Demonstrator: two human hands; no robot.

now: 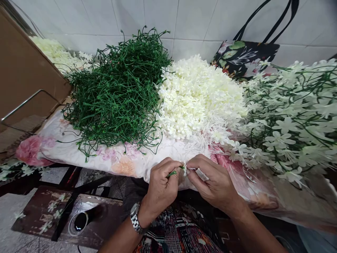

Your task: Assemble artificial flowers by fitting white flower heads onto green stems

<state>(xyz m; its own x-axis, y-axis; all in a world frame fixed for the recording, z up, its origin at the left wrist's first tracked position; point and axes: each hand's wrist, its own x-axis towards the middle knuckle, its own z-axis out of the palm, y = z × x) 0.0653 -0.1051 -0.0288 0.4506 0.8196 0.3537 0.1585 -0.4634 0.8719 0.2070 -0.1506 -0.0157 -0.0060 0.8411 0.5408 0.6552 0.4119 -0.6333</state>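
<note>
My left hand (165,182) pinches a green plastic flower stem (172,173) between thumb and forefinger. Against its tip, my right hand (214,182) has thumb and forefinger closed on a small white artificial flower piece (185,169); the fingertips partly cover it. Both hands are close together above the front edge of the table. Behind my left hand lies a tall tangle of green stems (123,88). A heap of loose cream-white flower heads (197,95) sits beyond my right hand, with thin white stamens (201,140) at its near side.
Assembled white flowers on stems (289,130) pile up at the right. A floral cloth (86,156) covers the table. At the left stands a cardboard box (28,66); a black floral bag (244,58) leans on the tiled wall. A cup (78,223) rests on a low brown surface.
</note>
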